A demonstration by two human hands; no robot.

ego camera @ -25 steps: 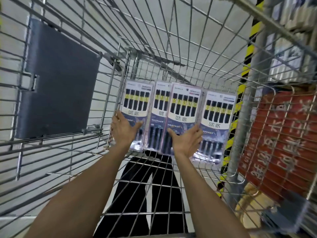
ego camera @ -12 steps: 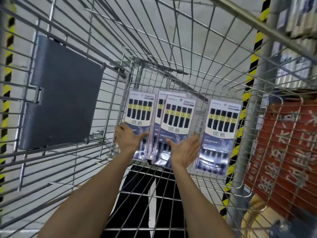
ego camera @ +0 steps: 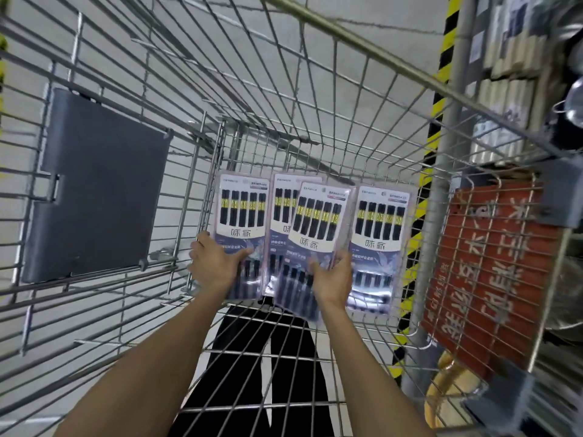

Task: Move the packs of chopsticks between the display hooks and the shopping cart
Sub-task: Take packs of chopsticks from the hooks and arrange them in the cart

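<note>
Several packs of black chopsticks lie side by side on the wire floor of the shopping cart (ego camera: pixel 315 348). My left hand (ego camera: pixel 214 266) grips the lower part of the leftmost pack (ego camera: pixel 241 212). My right hand (ego camera: pixel 334 279) holds a pack (ego camera: pixel 315 222) by its lower half, tilted and raised over its neighbours. Partly covered between them lies another pack (ego camera: pixel 280 200). The rightmost pack (ego camera: pixel 378 225) lies flat by the cart's right wall, untouched. No display hooks are in view.
A grey plastic flap (ego camera: pixel 94 190) hangs on the cart's left wire wall. Outside the right wall are a red carton with white lettering (ego camera: pixel 492 272), a yellow-and-black striped post (ego camera: pixel 441 89) and shelves of goods (ego camera: pixel 504 58). Dark trouser legs show through the cart floor.
My right hand has closed on the third pack and lifted it, tilting it over the others. My left hand stays on the leftmost pack. The camera has drawn back slightly.
</note>
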